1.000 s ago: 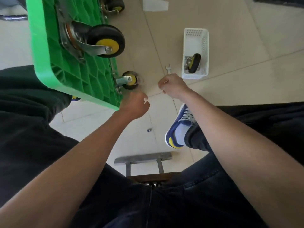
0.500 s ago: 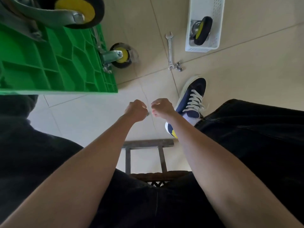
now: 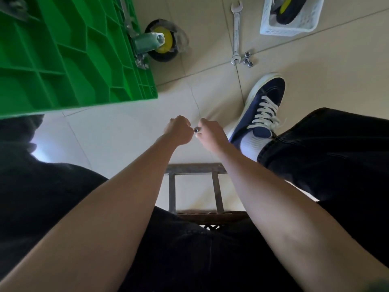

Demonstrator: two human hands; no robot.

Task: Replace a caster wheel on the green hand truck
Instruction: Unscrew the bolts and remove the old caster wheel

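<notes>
The green hand truck (image 3: pixel 63 60) stands tipped up at the upper left, ribbed underside facing me. A black and yellow caster wheel (image 3: pixel 162 42) in a metal fork sits at its lower corner, wrapped partly in clear plastic. My left hand (image 3: pixel 177 130) and my right hand (image 3: pixel 210 131) meet over the floor in the middle, fingers curled. A small metal nut (image 3: pixel 196 130) shows between them, pinched by my right fingers. What my left hand holds is hidden. A spare caster wheel (image 3: pixel 288 9) lies in the white basket (image 3: pixel 288 30).
An open-end wrench (image 3: pixel 236 32) lies on the tiled floor with three loose nuts (image 3: pixel 247 59) beside its lower end. My blue sneaker (image 3: pixel 261 106) rests on the floor at right. A low stool frame (image 3: pixel 195 186) stands between my legs.
The view has tilted downward. Both hands came down and toward me, away from the truck's corner, and now sit close together with a small nut visible between them.
</notes>
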